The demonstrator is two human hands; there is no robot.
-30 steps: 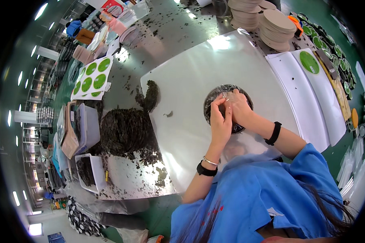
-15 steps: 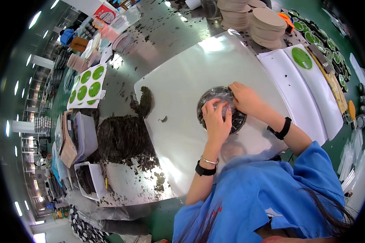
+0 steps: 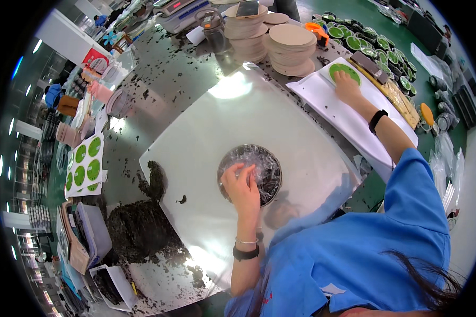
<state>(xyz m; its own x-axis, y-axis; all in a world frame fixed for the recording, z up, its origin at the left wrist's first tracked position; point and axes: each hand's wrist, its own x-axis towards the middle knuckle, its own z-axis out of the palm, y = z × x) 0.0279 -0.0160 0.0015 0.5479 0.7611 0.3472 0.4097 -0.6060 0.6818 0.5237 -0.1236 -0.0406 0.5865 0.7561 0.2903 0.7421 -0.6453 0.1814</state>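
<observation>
A round dish (image 3: 270,194) with dark, leaf-like contents sits on the pale sheet, clear plastic film (image 3: 254,154) crumpled over its top. My left hand (image 3: 243,193) lies over the dish's near left part, fingers bent and closed on the film. Out to the right, my right hand (image 3: 348,89) reaches to a round green label (image 3: 353,73) on white backing paper (image 3: 328,100). Its fingers are bent together on the label's near side; the fingertips are partly hidden by the hand.
Dark leafy material (image 3: 137,232) is heaped to the left, beside grey bins (image 3: 94,232). Stacks of round tan discs (image 3: 292,45) and an orange tape dispenser (image 3: 318,33) stand at the back. Several green-labelled round packs (image 3: 373,42) lie far right. Green label sheets (image 3: 87,166) stand left.
My right hand has left the dish and moved out to the green label on the right. The left hand stays at the dish. The whole view has shifted.
</observation>
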